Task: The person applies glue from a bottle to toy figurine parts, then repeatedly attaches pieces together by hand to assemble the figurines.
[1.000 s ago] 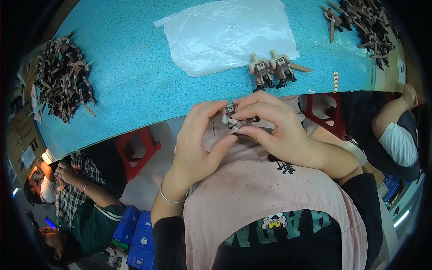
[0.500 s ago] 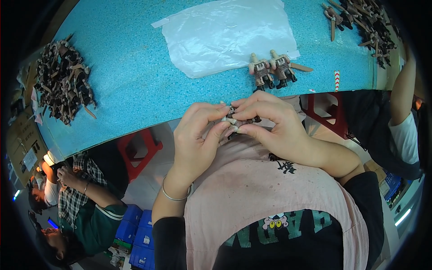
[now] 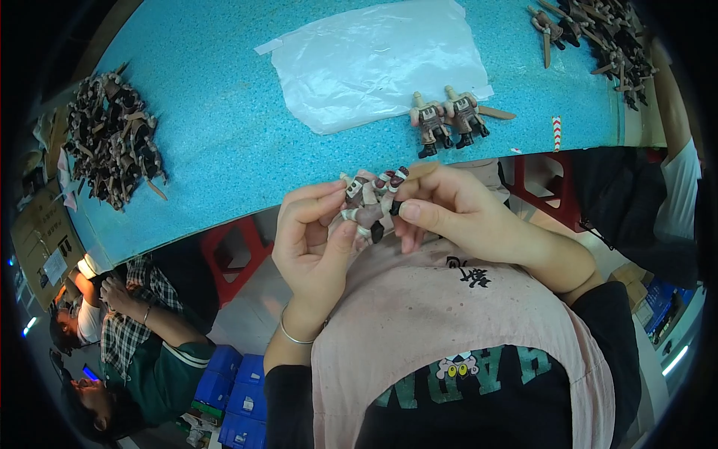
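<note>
Just in front of the table's near edge, I hold a small toy figure (image 3: pixel 366 213) between both hands. It is grey-brown and white with black feet, and lies tilted. My left hand (image 3: pixel 310 239) pinches its body between thumb and fingers. My right hand (image 3: pixel 456 213) is closed on its other end, thumb against a black part. Dark red and white pieces (image 3: pixel 393 179) show at the top, beside the right fingertips; whether they belong to the figure, I cannot tell. Two similar headless-looking figures (image 3: pixel 445 123) lie on the table beyond my right hand, one with a tan blade.
A clear plastic sheet (image 3: pixel 374 63) lies on the blue table (image 3: pixel 217 150). Piles of figures sit at the left (image 3: pixel 112 142) and far right (image 3: pixel 609 45). Co-workers sit on both sides, near red stools (image 3: pixel 235 254). Blue bins (image 3: pixel 243 404) stand at lower left.
The hands have drawn slightly apart and the left has shifted left. The figure has turned and shows more between them, with the dark red and white pieces now in sight.
</note>
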{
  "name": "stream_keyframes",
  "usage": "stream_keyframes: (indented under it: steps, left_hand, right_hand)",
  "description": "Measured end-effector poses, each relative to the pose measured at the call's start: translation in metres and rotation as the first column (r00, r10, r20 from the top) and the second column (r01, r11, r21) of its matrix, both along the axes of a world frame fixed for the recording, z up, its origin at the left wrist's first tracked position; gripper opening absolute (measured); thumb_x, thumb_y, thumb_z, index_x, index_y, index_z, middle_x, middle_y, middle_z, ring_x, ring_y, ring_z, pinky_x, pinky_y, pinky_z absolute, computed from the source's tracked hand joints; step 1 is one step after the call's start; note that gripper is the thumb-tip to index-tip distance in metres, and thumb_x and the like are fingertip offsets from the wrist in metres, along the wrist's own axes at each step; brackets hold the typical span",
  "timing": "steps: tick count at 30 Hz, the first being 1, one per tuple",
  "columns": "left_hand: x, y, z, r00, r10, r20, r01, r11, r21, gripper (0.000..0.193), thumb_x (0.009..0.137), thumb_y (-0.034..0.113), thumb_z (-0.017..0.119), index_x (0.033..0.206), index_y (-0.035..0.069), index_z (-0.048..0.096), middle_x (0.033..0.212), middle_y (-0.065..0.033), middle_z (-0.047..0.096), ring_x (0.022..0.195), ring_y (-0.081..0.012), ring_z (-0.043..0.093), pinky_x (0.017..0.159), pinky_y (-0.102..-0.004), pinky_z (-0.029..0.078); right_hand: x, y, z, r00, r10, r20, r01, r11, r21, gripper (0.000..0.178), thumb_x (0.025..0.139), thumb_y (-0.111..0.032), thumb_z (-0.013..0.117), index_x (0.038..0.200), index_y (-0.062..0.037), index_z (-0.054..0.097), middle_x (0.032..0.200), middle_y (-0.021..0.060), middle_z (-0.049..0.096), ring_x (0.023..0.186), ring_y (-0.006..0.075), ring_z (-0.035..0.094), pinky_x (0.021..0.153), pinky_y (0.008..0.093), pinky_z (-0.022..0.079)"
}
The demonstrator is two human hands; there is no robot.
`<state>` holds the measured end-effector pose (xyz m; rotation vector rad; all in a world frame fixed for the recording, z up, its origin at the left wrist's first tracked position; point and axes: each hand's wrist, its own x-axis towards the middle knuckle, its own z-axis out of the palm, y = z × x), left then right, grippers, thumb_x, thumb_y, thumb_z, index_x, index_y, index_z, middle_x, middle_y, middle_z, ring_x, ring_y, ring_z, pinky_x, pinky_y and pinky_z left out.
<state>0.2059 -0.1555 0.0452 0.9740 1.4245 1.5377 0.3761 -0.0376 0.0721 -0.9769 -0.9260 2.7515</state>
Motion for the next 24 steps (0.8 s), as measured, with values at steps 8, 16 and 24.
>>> stream_keyframes:
  steps: [8,16,24]
  left_hand:
    - [-0.006,0.003,0.000,0.975,-0.185,0.120,0.199,0.973,-0.120,0.021,0.088,0.004,0.061,0.107,-0.002,0.054,0.116,-0.0150,0.052,0.104,-0.0163,0.054,0.092,-0.0317,0.045]
    - [-0.003,0.005,0.002,0.762,-0.206,0.614,0.372,0.915,-0.154,0.032,0.085,0.003,0.065,0.112,0.001,0.048,0.120,-0.0137,0.052,0.106,-0.0163,0.053,0.093,-0.0310,0.044]
    - [0.010,0.002,0.005,0.964,-0.098,0.246,0.112,0.993,-0.042,0.060,0.075,-0.002,0.074,0.122,0.003,0.037,0.108,-0.0081,0.051,0.104,-0.0166,0.051,0.092,-0.0314,0.042]
  right_hand:
    - [0.003,0.004,-0.010,0.977,0.215,0.002,-0.186,0.841,0.508,0.022,0.096,-0.018,0.054,0.085,0.0004,0.058,0.085,0.0039,0.059,0.079,0.0108,0.054,0.071,0.0263,0.045]
    - [0.008,0.007,-0.015,0.948,0.318,0.030,-0.266,0.734,0.625,0.020,0.091,-0.015,0.059,0.080,0.0017,0.057,0.085,0.0089,0.056,0.083,0.0195,0.054,0.073,0.0302,0.043]
    - [-0.003,-0.003,-0.010,0.991,0.128,-0.041,-0.064,0.717,0.695,0.022,0.082,-0.010,0.068,0.095,-0.0021,0.053,0.096,0.0092,0.055,0.087,0.0190,0.055,0.075,0.0306,0.046]
